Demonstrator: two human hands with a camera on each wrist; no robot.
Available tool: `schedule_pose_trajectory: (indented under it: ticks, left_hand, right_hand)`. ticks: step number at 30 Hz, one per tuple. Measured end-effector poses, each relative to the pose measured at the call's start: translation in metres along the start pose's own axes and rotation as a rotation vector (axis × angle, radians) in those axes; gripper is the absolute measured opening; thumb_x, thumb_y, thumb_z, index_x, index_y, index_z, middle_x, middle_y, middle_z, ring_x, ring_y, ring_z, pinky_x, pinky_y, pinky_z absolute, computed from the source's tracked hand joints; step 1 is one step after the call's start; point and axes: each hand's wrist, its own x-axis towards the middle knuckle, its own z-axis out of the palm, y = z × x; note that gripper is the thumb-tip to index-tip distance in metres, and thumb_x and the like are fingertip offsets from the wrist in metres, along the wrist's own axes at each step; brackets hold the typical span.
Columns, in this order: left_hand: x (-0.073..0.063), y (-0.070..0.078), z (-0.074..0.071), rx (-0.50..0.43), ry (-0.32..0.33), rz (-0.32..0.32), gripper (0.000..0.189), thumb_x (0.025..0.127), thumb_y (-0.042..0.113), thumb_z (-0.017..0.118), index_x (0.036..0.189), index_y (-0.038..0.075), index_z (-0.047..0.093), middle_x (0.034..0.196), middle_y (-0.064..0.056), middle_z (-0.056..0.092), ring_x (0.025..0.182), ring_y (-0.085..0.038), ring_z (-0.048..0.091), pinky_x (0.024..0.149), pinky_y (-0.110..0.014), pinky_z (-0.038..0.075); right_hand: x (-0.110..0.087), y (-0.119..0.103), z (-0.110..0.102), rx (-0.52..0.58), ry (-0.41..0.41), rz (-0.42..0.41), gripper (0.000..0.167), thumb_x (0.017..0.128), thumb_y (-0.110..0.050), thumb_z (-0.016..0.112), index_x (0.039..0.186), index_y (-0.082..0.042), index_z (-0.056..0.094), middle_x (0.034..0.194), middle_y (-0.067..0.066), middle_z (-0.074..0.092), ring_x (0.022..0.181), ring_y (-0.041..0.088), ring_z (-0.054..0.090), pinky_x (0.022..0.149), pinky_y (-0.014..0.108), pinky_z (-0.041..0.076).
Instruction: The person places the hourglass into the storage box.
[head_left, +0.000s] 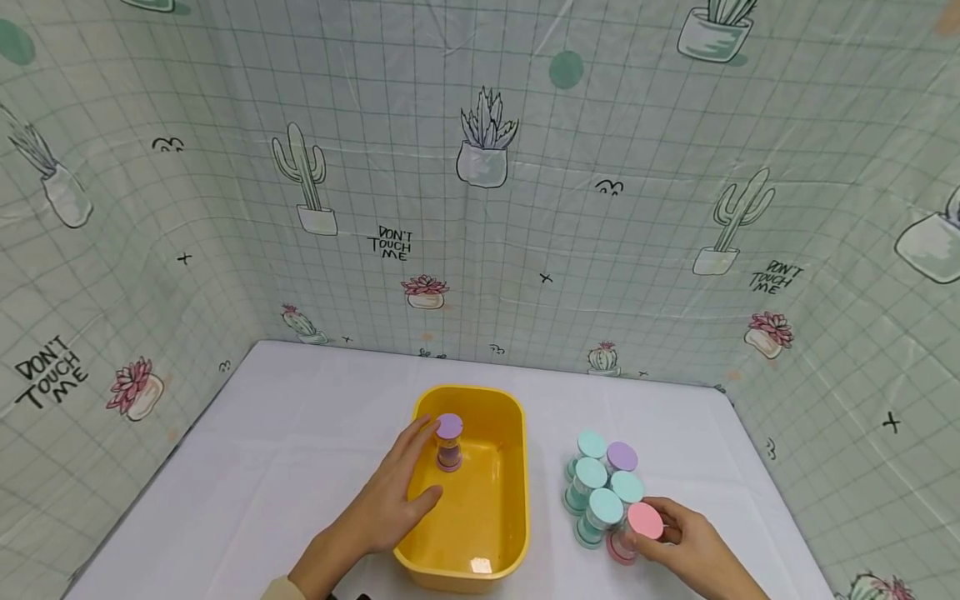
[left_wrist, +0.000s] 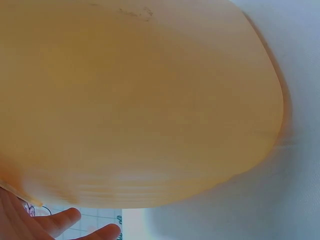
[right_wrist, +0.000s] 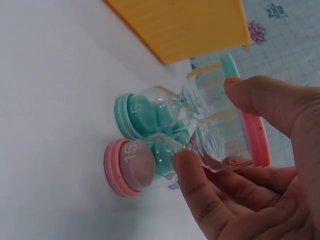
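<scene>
A pink hourglass is held by my right hand, with the thumb at its upper cap and the fingers curled about its glass. In the right wrist view the number 15 shows near its lower pink cap, beside a teal hourglass marked 5. My left hand reaches over the left rim of a yellow bin, fingers extended. Its fingertips are right at the purple cap of an hourglass standing upright inside. Mostly the bin's outer wall fills the left wrist view.
Several teal hourglasses and one purple-capped hourglass stand in a tight cluster right of the bin. The white table backs onto a grid-patterned cloth with cactus prints, which also rises at both sides.
</scene>
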Motion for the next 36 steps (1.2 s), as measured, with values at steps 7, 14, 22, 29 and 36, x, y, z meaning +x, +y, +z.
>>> schedule_pose_trajectory:
  ticks: [7, 14, 22, 29, 36]
  left_hand:
    - [0.001, -0.001, 0.001, -0.002, 0.002, 0.000, 0.082, 0.096, 0.022, 0.065, 0.165, 0.019, 0.022, 0.174, -0.004, 0.011, 0.158, -0.036, 0.020, 0.123, -0.064, 0.024]
    - [0.001, 0.000, 0.001, -0.013, 0.000, -0.001, 0.083, 0.096, 0.019, 0.065, 0.166, 0.018, 0.020, 0.174, -0.005, 0.010, 0.159, -0.035, 0.018, 0.123, -0.064, 0.023]
    - [0.001, 0.001, 0.000, -0.008, 0.004, -0.010, 0.083, 0.096, 0.021, 0.065, 0.166, 0.018, 0.021, 0.174, -0.005, 0.009, 0.158, -0.036, 0.019, 0.123, -0.063, 0.024]
    - [0.000, 0.001, -0.001, -0.024, 0.003, -0.014, 0.083, 0.096, 0.019, 0.066, 0.166, 0.017, 0.021, 0.174, -0.005, 0.007, 0.159, -0.035, 0.017, 0.124, -0.063, 0.023]
    - [0.000, 0.001, 0.000, -0.033, 0.002, -0.003, 0.084, 0.096, 0.021, 0.066, 0.166, 0.017, 0.020, 0.174, -0.005, 0.007, 0.159, -0.036, 0.017, 0.123, -0.064, 0.024]
  right_hand:
    - [-0.003, 0.000, -0.006, 0.018, -0.036, -0.029, 0.055, 0.094, -0.022, 0.075, 0.134, 0.011, 0.056, 0.120, 0.014, 0.070, 0.093, 0.004, 0.069, 0.080, 0.021, 0.058]
    - [-0.007, -0.005, -0.018, -0.002, -0.017, -0.025, 0.053, 0.093, -0.022, 0.076, 0.134, 0.006, 0.057, 0.122, 0.013, 0.068, 0.094, 0.004, 0.071, 0.079, 0.023, 0.059]
    - [-0.014, -0.023, -0.050, -0.117, 0.094, -0.034, 0.049, 0.094, -0.021, 0.076, 0.132, 0.003, 0.059, 0.118, 0.012, 0.068, 0.090, 0.003, 0.071, 0.075, 0.025, 0.060]
    - [-0.016, -0.044, -0.085, -0.183, 0.174, -0.161, 0.047, 0.098, -0.020, 0.072, 0.135, 0.003, 0.056, 0.107, -0.001, 0.070, 0.087, 0.003, 0.072, 0.073, 0.022, 0.060]
    - [-0.010, -0.079, -0.105, -0.241, 0.248, -0.283, 0.046, 0.096, -0.018, 0.074, 0.135, 0.000, 0.057, 0.107, -0.011, 0.068, 0.092, -0.003, 0.071, 0.073, 0.020, 0.060]
